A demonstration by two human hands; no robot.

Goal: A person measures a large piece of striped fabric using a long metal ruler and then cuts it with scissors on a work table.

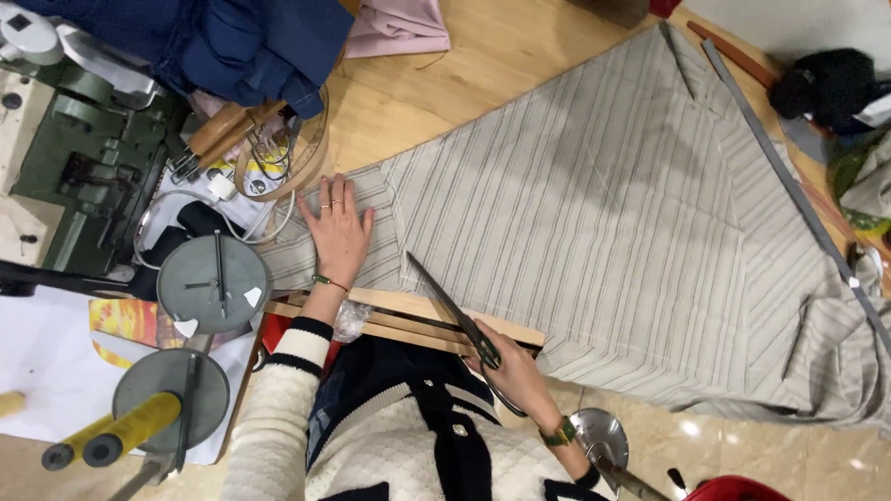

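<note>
Pressing flat, your left hand [338,234] lies palm down with fingers spread on the near left part of the striped grey fabric [594,223], gripping nothing, rings on two fingers and a green bracelet at the wrist. Your right hand [516,373] is closed through the handles of the dark scissors [455,315], whose blades point up and to the left, with the tips at the cloth's cut edge just right of your left hand. The fabric spreads across the wooden table [483,65] and spills over its right edge. Beneath the scissors, wooden rulers [399,311] run along the table's near edge. To the left stand a green sewing machine [74,158] and round grey discs [212,283], with yellow spools [130,429] nearer you.
</note>
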